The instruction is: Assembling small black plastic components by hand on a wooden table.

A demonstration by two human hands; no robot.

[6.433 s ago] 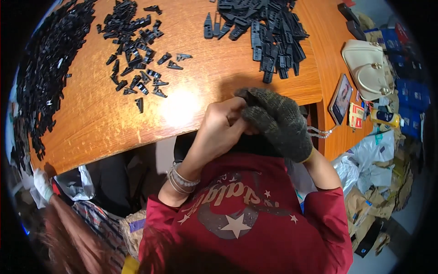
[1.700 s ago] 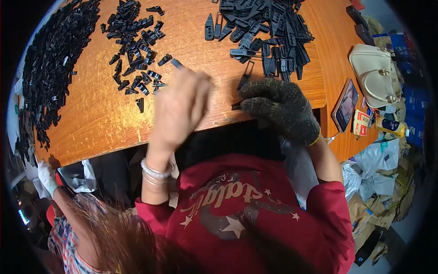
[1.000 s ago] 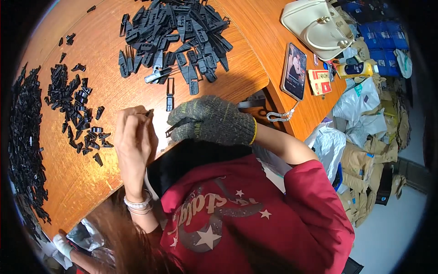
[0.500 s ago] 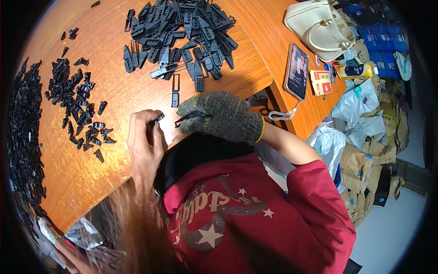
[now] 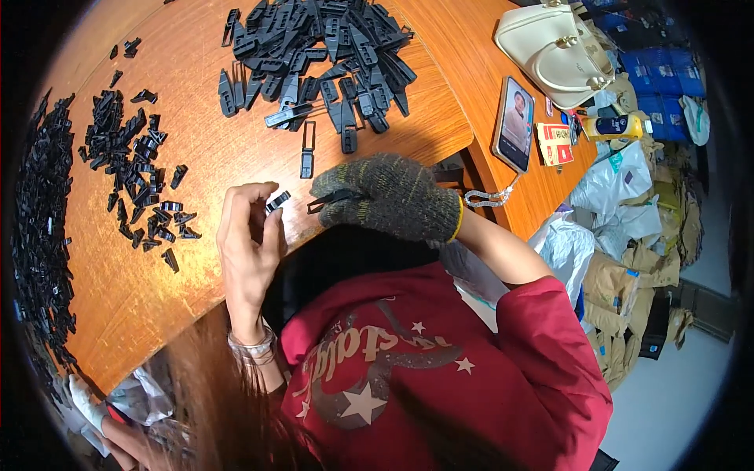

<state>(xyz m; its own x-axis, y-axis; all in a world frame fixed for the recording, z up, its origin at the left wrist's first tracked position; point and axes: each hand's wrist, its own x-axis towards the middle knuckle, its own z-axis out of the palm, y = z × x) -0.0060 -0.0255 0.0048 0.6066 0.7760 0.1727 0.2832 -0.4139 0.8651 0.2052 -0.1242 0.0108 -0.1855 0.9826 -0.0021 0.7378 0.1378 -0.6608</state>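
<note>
Thumb and forefinger of a bare left hand (image 5: 250,247) pinch a small black plastic clip (image 5: 277,202) above the near edge of a wooden table (image 5: 192,74). Just beside it, at three o'clock, a right hand (image 5: 385,196) in a dark knitted glove presses its fingers and thumb together on a black frame-ended part (image 5: 316,206), most of which is hidden in the grip. The clip and the part are apart. The worker wears a maroon T-shirt (image 5: 463,400) and bracelets (image 5: 253,345) on the left wrist.

Beyond the hands, one long black piece (image 5: 307,163) lies on the tabletop at ten o'clock from the glove. A cluster of small clips (image 5: 141,174) spreads at ten o'clock from the bare hand, and a denser black heap (image 5: 39,235) lines the table at nine. Another person's white-gloved hand (image 5: 86,400) rests between seven and eight. Farther off, a pile of long black parts (image 5: 338,47) sits at eleven o'clock from the glove; a lit smartphone (image 5: 515,129) lies at two, with a cream handbag (image 5: 542,35) past it.
</note>
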